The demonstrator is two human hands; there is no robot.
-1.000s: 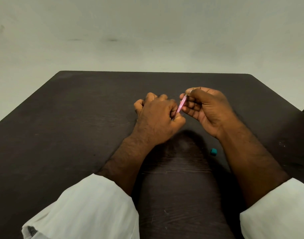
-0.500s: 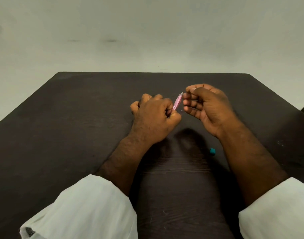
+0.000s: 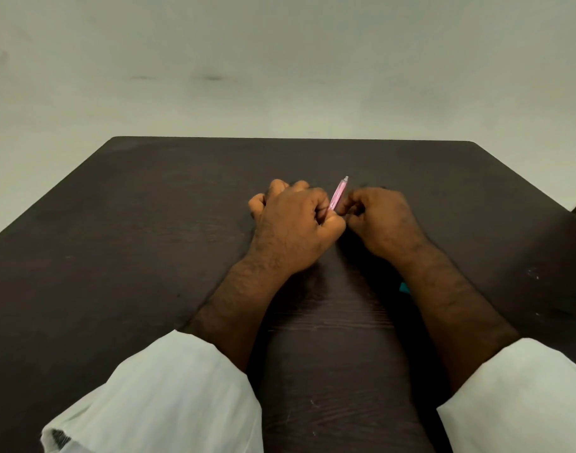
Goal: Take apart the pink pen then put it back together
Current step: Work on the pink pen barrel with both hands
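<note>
My left hand (image 3: pixel 293 223) is a closed fist around the lower part of the pink pen (image 3: pixel 338 194). The pen's translucent pink barrel sticks up and to the right out of the fist, and its pale end is free in the air. My right hand (image 3: pixel 378 217) sits low over the dark table (image 3: pixel 149 223), just right of the pen. Its fingers are curled, and the fingertips are close beside the pen where it leaves the fist. Anything inside the curled fingers is hidden.
A small teal piece (image 3: pixel 404 287) lies on the table, half hidden behind my right forearm. White sleeves cover both arms near the table's front edge. A pale wall rises behind the table's far edge.
My right hand let go of the pen's upper end, pulled away, then dropped lower and came back in beside the left fist. The pen stayed in my left hand.
</note>
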